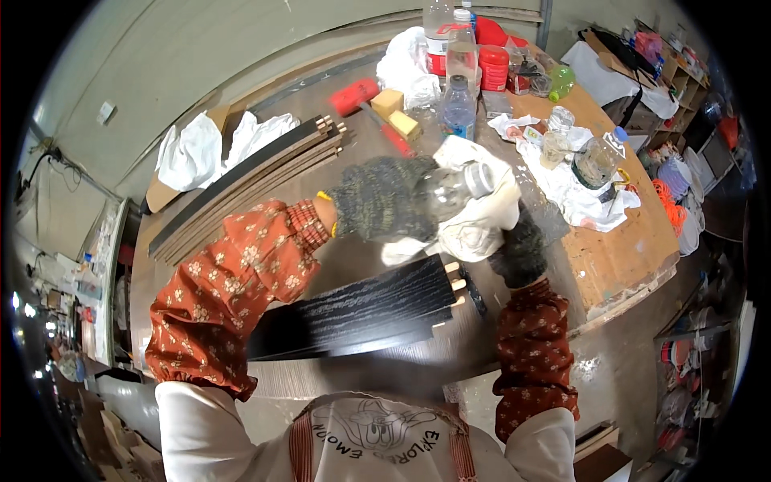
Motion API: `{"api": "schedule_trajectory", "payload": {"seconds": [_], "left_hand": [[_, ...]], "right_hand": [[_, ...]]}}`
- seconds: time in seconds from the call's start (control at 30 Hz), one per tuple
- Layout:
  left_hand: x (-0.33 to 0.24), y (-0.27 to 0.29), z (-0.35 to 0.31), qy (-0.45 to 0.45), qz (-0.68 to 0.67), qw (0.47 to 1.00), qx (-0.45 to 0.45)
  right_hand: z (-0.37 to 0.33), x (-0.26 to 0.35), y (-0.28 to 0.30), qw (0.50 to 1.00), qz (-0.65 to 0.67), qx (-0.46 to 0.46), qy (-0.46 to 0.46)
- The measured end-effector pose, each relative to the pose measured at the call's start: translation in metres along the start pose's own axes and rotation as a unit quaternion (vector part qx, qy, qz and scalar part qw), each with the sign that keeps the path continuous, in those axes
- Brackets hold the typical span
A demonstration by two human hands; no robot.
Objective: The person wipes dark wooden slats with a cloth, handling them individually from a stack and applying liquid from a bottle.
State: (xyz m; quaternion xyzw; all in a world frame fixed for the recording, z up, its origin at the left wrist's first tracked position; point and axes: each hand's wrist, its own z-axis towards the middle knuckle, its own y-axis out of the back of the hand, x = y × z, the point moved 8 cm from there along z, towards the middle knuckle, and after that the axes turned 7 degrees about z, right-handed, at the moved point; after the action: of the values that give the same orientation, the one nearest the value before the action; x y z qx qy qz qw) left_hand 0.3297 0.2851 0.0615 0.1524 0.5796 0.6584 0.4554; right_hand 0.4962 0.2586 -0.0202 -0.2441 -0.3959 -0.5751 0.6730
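My left hand (pixel 384 198), in a dark grey knitted glove, is closed round a clear plastic bottle (pixel 446 195). The bottle lies tipped sideways, its neck toward the right and against a bunched white cloth (pixel 491 215). That cloth is gripped at its right side by my right hand (pixel 520 251), also in a dark glove; some of its fingers are hidden behind the cloth. Below both hands lies a black wood-grained board (pixel 361 309) with pale dowels sticking out of its right end. Red flowered sleeve covers reach up both forearms.
Dark boards with dowels (pixel 249 189) lie stacked at the left of the table. Behind are a red-handled hammer (pixel 391 138), yellow sponge blocks (pixel 404 124), upright bottles (pixel 458 108) and a red jar (pixel 493 67). Jars stand on white paper (pixel 582 197) at the right.
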Motion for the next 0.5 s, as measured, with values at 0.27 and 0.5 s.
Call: {"api": "schedule_trajectory", "payload": {"seconds": [0.27, 0.5], "left_hand": [[-0.028, 0.024, -0.002, 0.133, 0.141, 0.977, 0.093], [-0.014, 0.038, -0.016, 0.121, 0.235, 0.961, 0.087]], "right_hand": [[-0.014, -0.03, -0.028, 0.995, -0.057, -0.054, -0.068], [-0.016, 0.011, -0.006, 0.932, -0.329, -0.115, 0.102]]}}
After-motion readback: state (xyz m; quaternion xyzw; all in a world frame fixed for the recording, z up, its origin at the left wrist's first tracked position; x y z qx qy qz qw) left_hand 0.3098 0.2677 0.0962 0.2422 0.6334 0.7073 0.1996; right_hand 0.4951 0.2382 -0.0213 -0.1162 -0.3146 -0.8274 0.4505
